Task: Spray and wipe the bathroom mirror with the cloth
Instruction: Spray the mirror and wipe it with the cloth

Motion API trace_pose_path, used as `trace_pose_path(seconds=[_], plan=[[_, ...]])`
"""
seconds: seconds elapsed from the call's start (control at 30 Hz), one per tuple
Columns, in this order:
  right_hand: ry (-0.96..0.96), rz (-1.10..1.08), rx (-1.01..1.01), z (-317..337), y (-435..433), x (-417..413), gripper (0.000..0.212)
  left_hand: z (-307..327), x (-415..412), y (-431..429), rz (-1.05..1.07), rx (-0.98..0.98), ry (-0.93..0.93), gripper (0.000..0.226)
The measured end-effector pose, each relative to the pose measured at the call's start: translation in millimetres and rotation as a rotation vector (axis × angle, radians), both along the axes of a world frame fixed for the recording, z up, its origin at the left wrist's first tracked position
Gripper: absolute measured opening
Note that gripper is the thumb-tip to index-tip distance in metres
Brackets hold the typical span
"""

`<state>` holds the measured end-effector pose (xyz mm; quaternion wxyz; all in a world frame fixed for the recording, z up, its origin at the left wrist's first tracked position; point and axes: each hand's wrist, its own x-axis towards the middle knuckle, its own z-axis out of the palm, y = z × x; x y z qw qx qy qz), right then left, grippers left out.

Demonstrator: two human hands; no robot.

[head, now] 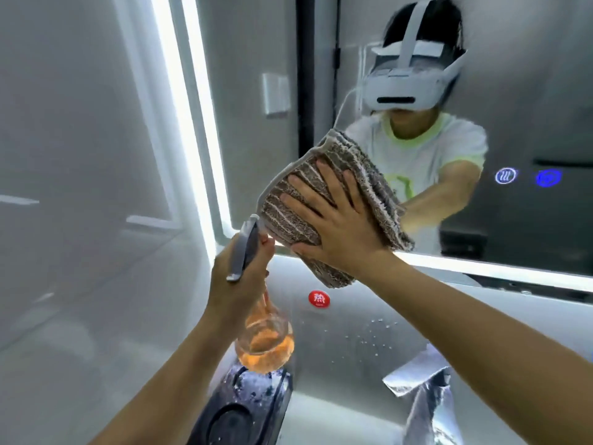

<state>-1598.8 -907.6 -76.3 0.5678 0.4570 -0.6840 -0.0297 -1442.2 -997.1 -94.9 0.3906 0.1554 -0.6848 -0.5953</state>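
A brown and white striped cloth [288,216] is pressed flat against the lower left part of the bathroom mirror [529,91]. My right hand [333,220] lies on it with fingers spread, palm pushing the cloth to the glass. My left hand [237,284] is wrapped around the neck of a spray bottle [266,342], which has a grey trigger head and a clear body with orange liquid. The bottle hangs just below and left of the cloth, nozzle near the mirror's lit corner. The mirror reflects a person in a white headset.
A lit white strip [192,123] frames the mirror's left and bottom edges. Two blue touch icons [526,176] glow on the glass at right. Below are a red round sticker [319,298], a wet counter, a chrome tap [423,403] and a dark drain fitting [244,409].
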Motion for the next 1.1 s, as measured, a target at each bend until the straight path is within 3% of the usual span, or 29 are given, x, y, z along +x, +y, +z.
trace_pose_path(seconds=[0.37, 0.87, 1.0, 1.1], plan=[[0.045, -0.008, 0.031, -14.1, 36.2, -9.5, 0.063, -17.2, -6.1, 25.7, 0.002, -0.061, -0.026, 0.009], [0.134, -0.125, -0.024, -35.7, 291.3, -74.7, 0.053, -17.9, -66.5, 211.8, -0.159, -0.116, -0.033, 0.036], [0.116, -0.188, -0.062, -30.9, 364.3, -91.9, 0.054, -5.9, -84.4, 268.9, -0.259, -0.161, 0.026, 0.012], [0.080, -0.252, -0.088, -26.6, 414.4, -100.6, 0.057, 3.2, -95.0, 300.7, -0.336, -0.170, 0.063, 0.023]])
